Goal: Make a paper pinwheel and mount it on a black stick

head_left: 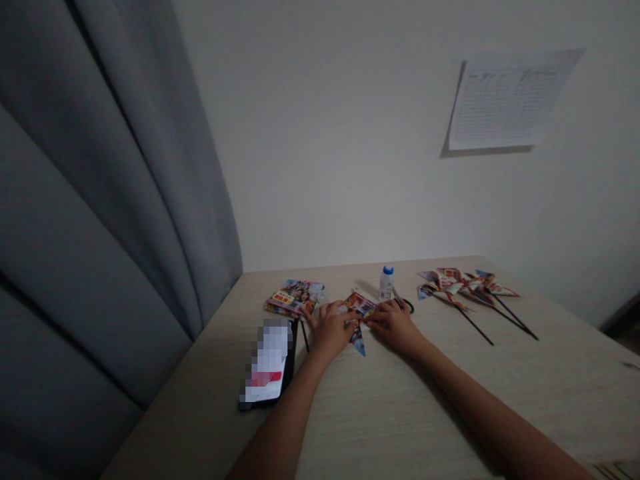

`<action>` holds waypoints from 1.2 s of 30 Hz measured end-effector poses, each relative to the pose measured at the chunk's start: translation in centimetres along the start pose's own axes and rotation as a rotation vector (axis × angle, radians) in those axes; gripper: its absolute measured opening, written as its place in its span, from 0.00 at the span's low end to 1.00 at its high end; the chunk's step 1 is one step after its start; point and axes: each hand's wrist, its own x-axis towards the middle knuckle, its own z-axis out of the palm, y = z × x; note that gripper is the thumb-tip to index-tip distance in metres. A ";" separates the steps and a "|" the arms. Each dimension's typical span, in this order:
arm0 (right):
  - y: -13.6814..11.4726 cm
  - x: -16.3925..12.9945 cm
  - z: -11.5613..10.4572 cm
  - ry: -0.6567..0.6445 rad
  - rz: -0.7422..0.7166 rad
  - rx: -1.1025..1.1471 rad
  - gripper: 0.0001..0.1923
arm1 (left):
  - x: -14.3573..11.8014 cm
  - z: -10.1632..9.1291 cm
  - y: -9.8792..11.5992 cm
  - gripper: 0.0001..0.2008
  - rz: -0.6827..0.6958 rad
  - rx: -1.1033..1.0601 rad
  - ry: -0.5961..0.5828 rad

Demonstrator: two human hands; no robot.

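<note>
Printed paper piece (359, 313), red and blue, lay flat on the pale wooden table (400, 413), pinned between both hands. Left hand (331, 328) pressed down on its near-left part, fingers spread and closed on nothing. Right hand (395, 325) pinched the right edge with fingertips. Just behind, a white bottle (386, 283) with blue cap, upright. Well to the right, finished paper pinwheels (463, 285) on dark sticks. Left, a stack of printed sheets (295, 297) and a phone (270, 363). Grey curtain (100, 200) at the left; a sheet (505, 100) taped to the wall.
</note>
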 end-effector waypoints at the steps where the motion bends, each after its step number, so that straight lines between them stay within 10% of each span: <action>1: 0.0 0.0 0.0 0.003 0.004 0.002 0.13 | 0.0 0.0 0.0 0.12 -0.001 0.003 -0.008; 36: 0.5 0.2 0.2 -0.017 0.004 0.018 0.13 | 0.3 -0.2 -0.3 0.14 -0.006 0.059 -0.070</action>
